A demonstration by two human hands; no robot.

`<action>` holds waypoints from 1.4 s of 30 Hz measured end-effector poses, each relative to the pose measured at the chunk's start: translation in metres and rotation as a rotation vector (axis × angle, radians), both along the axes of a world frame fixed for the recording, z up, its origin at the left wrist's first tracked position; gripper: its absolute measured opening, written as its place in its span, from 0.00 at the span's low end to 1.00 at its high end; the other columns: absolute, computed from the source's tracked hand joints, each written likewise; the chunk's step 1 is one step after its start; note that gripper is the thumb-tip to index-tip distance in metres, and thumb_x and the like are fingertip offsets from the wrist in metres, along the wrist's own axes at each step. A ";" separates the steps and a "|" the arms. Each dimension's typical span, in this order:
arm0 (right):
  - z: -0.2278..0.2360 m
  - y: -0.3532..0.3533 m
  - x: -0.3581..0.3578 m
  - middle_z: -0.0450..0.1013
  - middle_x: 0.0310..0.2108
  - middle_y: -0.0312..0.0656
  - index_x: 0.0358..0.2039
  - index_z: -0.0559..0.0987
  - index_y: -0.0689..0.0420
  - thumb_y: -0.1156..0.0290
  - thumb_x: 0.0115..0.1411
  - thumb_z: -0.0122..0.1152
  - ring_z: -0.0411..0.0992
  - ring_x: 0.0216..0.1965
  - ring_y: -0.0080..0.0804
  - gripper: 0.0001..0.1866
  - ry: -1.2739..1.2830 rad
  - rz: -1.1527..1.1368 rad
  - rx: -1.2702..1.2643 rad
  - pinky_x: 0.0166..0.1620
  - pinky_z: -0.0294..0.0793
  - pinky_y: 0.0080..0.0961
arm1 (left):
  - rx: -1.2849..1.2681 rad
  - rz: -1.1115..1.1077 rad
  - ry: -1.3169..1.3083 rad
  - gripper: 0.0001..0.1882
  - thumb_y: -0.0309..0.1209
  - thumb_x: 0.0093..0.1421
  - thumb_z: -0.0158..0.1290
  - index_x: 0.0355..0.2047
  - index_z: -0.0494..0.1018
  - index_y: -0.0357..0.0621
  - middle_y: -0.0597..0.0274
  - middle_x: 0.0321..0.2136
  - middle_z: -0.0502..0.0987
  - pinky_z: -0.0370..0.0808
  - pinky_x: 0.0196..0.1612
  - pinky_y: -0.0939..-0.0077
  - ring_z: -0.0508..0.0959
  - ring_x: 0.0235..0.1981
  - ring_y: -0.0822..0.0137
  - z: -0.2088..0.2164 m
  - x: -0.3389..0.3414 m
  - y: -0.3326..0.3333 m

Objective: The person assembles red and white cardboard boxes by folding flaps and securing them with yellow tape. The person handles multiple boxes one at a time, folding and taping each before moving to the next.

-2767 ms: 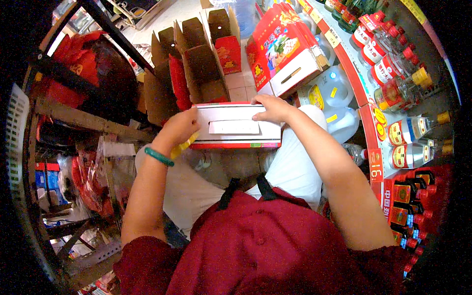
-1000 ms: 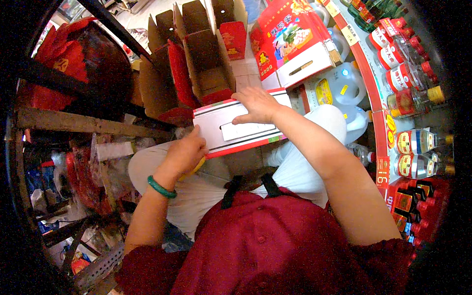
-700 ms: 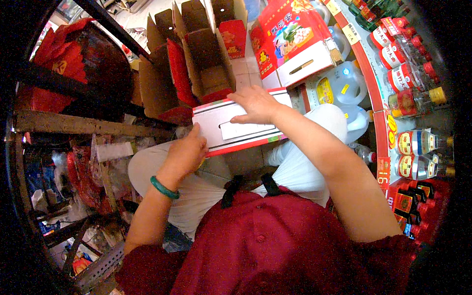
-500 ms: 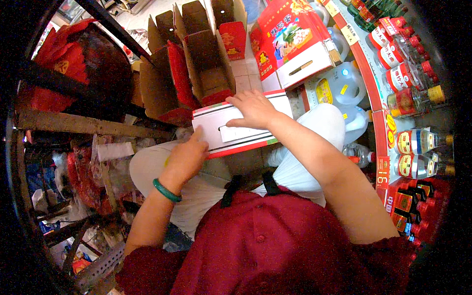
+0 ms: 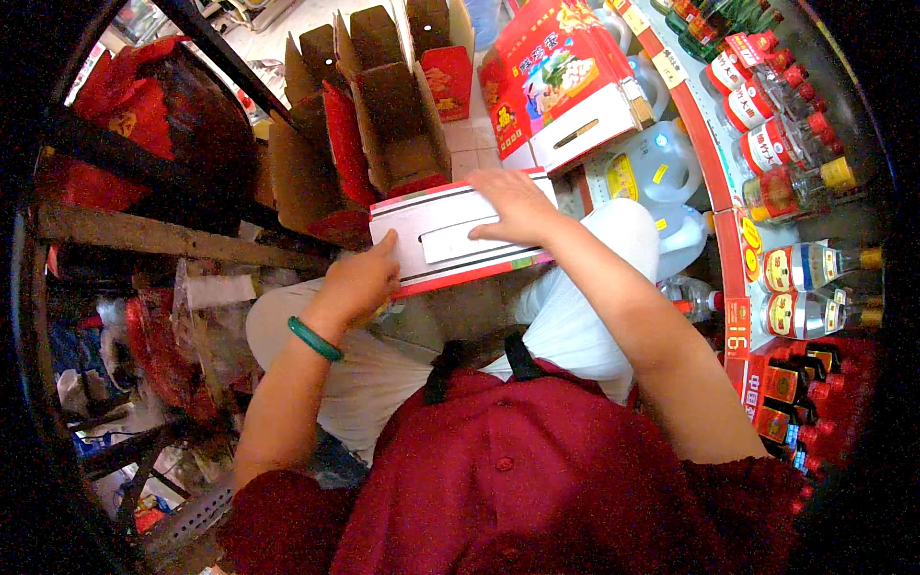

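Observation:
A white cardboard carton with red edges and dark stripes lies crosswise above my lap. A long white handle flap shows on its top. At the carton's left end, my left hand is closed on the corner, its index finger stretched along the top; its other fingertips are partly hidden. A green bangle circles that wrist. My right hand rests flat and open across the carton's right part, its thumb apart over the flap and its fingers toward the far edge.
Opened brown cartons stand beyond my hands. A red printed carton sits at the far right, by clear plastic jugs. Shelves of bottles line the right side. A metal rack stands at left.
The carton has shifted slightly left and away from me. My right hand has slid toward its right end, its thumb drawing back along the flap. My left hand stays at the left end.

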State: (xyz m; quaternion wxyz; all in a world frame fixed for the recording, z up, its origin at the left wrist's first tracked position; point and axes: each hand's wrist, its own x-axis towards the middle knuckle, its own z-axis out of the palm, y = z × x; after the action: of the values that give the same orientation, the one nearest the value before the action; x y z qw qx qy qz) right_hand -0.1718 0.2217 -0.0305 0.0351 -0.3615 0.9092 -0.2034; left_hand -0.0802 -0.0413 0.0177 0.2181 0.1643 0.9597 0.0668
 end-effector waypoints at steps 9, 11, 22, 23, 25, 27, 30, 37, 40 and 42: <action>-0.009 0.010 -0.012 0.66 0.50 0.51 0.50 0.69 0.60 0.48 0.42 0.64 0.59 0.54 0.45 0.38 -0.047 -0.074 -0.008 0.58 0.52 0.38 | 0.037 -0.154 0.027 0.26 0.36 0.53 0.51 0.52 0.60 0.45 0.49 0.37 0.73 0.73 0.31 0.57 0.76 0.31 0.48 -0.005 -0.010 -0.001; -0.011 0.013 -0.012 0.66 0.49 0.50 0.50 0.69 0.59 0.48 0.42 0.64 0.59 0.54 0.45 0.38 -0.050 -0.073 -0.005 0.58 0.52 0.38 | 0.039 -0.152 0.010 0.31 0.36 0.53 0.51 0.56 0.57 0.46 0.48 0.32 0.76 0.73 0.30 0.57 0.76 0.30 0.47 0.002 -0.013 0.008; -0.016 -0.009 0.000 0.68 0.47 0.46 0.51 0.70 0.54 0.45 0.51 0.55 0.60 0.53 0.41 0.33 0.083 -0.122 0.011 0.58 0.49 0.38 | -0.092 -0.178 -0.187 0.25 0.36 0.53 0.47 0.51 0.62 0.38 0.47 0.28 0.76 0.73 0.32 0.56 0.77 0.30 0.48 0.002 -0.034 0.014; -0.019 -0.008 -0.001 0.68 0.46 0.45 0.51 0.70 0.53 0.45 0.51 0.55 0.60 0.52 0.40 0.32 0.089 -0.113 -0.002 0.58 0.50 0.37 | -0.082 -0.183 -0.217 0.25 0.36 0.53 0.47 0.50 0.64 0.38 0.47 0.31 0.76 0.73 0.33 0.56 0.77 0.30 0.48 0.003 -0.035 0.014; -0.023 -0.002 -0.010 0.68 0.47 0.44 0.51 0.70 0.53 0.45 0.51 0.55 0.61 0.52 0.40 0.32 0.082 -0.116 -0.021 0.58 0.49 0.37 | -0.082 -0.205 -0.235 0.22 0.36 0.53 0.48 0.47 0.68 0.40 0.47 0.38 0.74 0.74 0.34 0.57 0.77 0.31 0.49 0.005 -0.035 0.017; -0.024 -0.007 -0.018 0.67 0.47 0.44 0.51 0.70 0.53 0.45 0.51 0.55 0.61 0.52 0.40 0.32 0.083 -0.103 -0.017 0.58 0.48 0.37 | -0.090 -0.207 -0.215 0.18 0.36 0.52 0.48 0.42 0.72 0.42 0.48 0.46 0.70 0.74 0.35 0.58 0.77 0.31 0.50 0.004 -0.034 0.018; -0.026 -0.023 -0.011 0.62 0.55 0.42 0.56 0.65 0.49 0.46 0.54 0.51 0.56 0.58 0.40 0.32 0.181 -0.003 0.053 0.61 0.46 0.42 | -0.052 -0.151 -0.190 0.13 0.36 0.52 0.48 0.35 0.76 0.44 0.51 0.54 0.64 0.74 0.36 0.58 0.77 0.32 0.51 0.000 -0.036 0.014; -0.011 -0.032 0.016 0.51 0.63 0.38 0.61 0.57 0.43 0.51 0.61 0.43 0.47 0.63 0.38 0.28 0.198 0.032 0.192 0.63 0.42 0.44 | 0.280 -0.141 -0.213 0.10 0.35 0.53 0.51 0.29 0.74 0.42 0.53 0.48 0.70 0.73 0.37 0.65 0.76 0.33 0.56 -0.017 -0.032 -0.013; -0.012 -0.030 0.020 0.50 0.63 0.38 0.61 0.57 0.43 0.52 0.61 0.43 0.47 0.63 0.38 0.28 0.182 0.024 0.209 0.63 0.41 0.43 | 0.516 0.069 -0.391 0.08 0.33 0.55 0.52 0.29 0.71 0.41 0.55 0.45 0.73 0.72 0.38 0.69 0.76 0.34 0.63 -0.001 -0.030 -0.019; -0.012 -0.027 0.021 0.50 0.63 0.38 0.61 0.57 0.44 0.53 0.61 0.43 0.47 0.63 0.38 0.28 0.208 0.027 0.202 0.63 0.41 0.43 | 0.688 0.220 -0.560 0.05 0.30 0.58 0.51 0.32 0.70 0.42 0.54 0.48 0.72 0.72 0.42 0.69 0.74 0.39 0.65 0.020 -0.028 -0.024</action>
State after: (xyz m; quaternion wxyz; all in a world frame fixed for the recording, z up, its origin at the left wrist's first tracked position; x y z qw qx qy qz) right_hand -0.1506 0.1950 -0.0427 -0.0205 -0.3873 0.9189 -0.0717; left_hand -0.1082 -0.0654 0.0378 0.3934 0.0997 0.7975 0.4464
